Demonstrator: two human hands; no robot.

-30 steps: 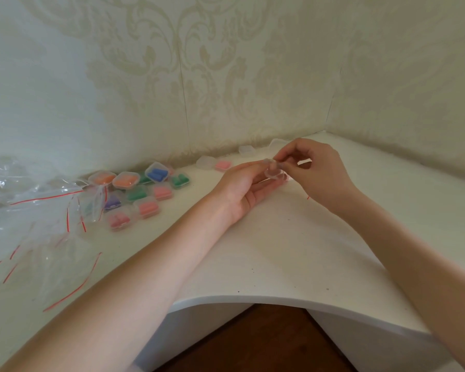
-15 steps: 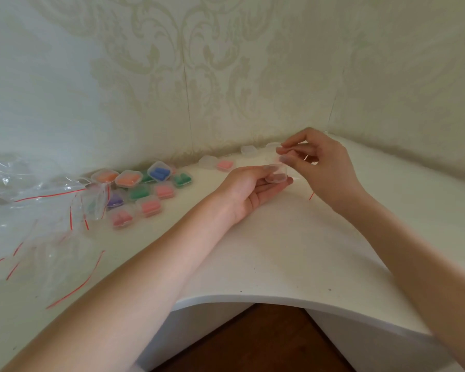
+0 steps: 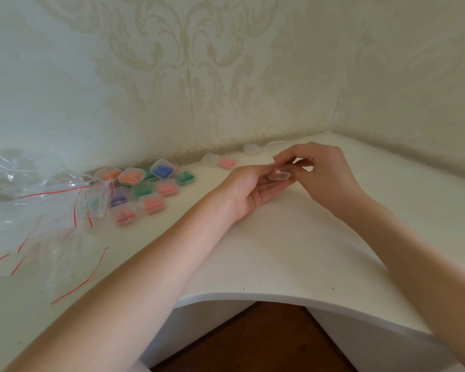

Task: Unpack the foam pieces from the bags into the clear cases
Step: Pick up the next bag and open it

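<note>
Over the left hand (image 3: 249,187) fingers, right hand (image 3: 324,174) fingers apparently pinch a clear case (image 3: 279,175).

We see our left hand (image 3: 249,187) lying on the corner table (image 3: 293,253), fingers towards the back wall, and our right hand (image 3: 321,174) just to its right, raised a little above the surface. Between the two, on the left fingers, sits a small clear case (image 3: 279,175). Behind the hands, along the wall, lie a few more cases (image 3: 211,159), one holding foam (image 3: 228,162). Left of the left forearm a cluster of filled cases (image 3: 145,187) stands near the wall, some stacked on others. Further left, a heap of bags (image 3: 46,210) spreads over the table, touching the cluster
</note>
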